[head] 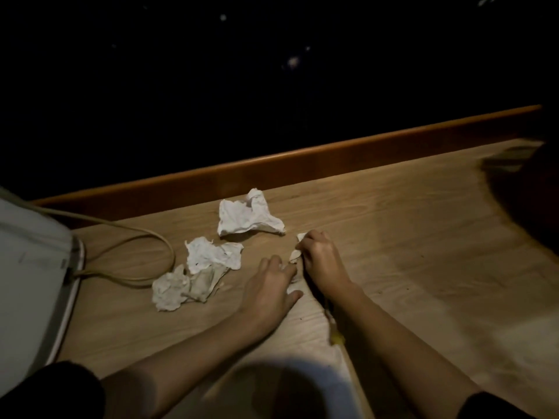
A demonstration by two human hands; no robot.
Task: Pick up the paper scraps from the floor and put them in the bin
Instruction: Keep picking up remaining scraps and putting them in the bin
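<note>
White crumpled paper scraps [250, 217] on wood-grain floor [393, 237], just left of your hands. Right hand [320, 257] pinches small white scrap [295, 254]; left hand [272, 285] open, flat on floor. Light, soft, tears easily: grab bunched middles. Bin not visible.

4 paper scraps [249, 217], 2 hands [272, 290]

Your right hand [320, 258] pinches a small paper scrap [295, 254] on the wooden floor [408, 237]; your left hand [272, 285] lies flat beside it. Three crumpled scraps sit toward ten o'clock, the nearest [211, 255] just left of your left hand.
</note>
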